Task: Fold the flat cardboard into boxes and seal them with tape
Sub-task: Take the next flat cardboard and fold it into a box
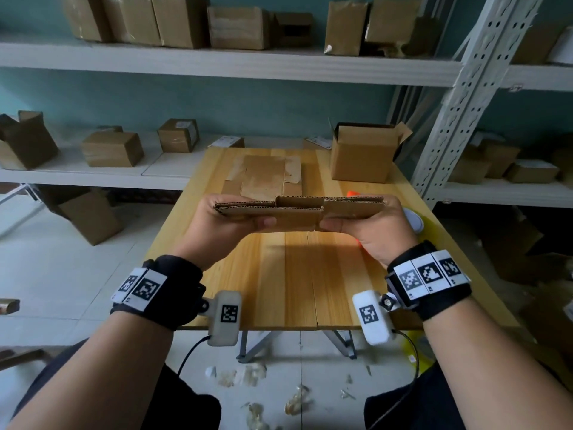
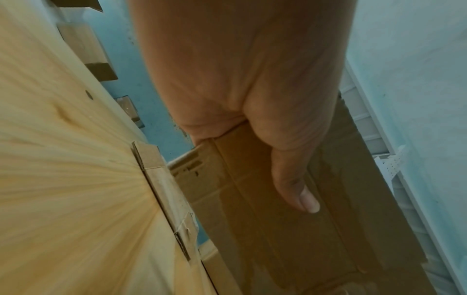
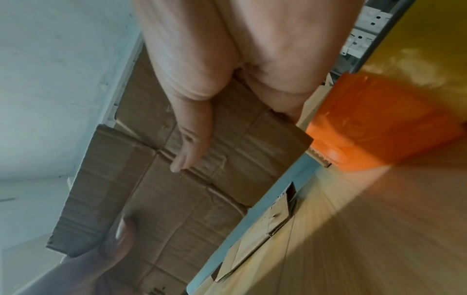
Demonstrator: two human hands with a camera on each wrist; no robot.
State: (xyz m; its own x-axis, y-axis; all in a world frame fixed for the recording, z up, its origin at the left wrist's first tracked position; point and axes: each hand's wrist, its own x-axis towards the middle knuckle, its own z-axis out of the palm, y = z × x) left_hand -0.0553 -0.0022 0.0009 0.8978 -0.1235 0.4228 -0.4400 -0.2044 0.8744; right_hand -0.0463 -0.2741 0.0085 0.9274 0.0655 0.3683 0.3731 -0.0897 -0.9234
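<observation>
A flat brown cardboard blank [image 1: 299,209] hangs edge-up above the wooden table [image 1: 297,274], held between both hands. My left hand [image 1: 229,223] grips its left end, thumb pressed on the near face [image 2: 300,191]. My right hand [image 1: 369,226] grips the right end, thumb lying on the near face [image 3: 192,147]. The cardboard fills the wrist views [image 2: 290,229] [image 3: 197,179]. More flat cardboard [image 1: 266,175] lies on the table behind. An orange tape dispenser [image 3: 374,123] sits on the table right of my right hand, mostly hidden in the head view.
An open-topped cardboard box [image 1: 362,153] stands at the table's far right corner. White shelves [image 1: 217,60] with several boxes run behind and to the right. A box [image 1: 90,217] sits on the floor at left. Scraps [image 1: 257,395] litter the floor near my legs.
</observation>
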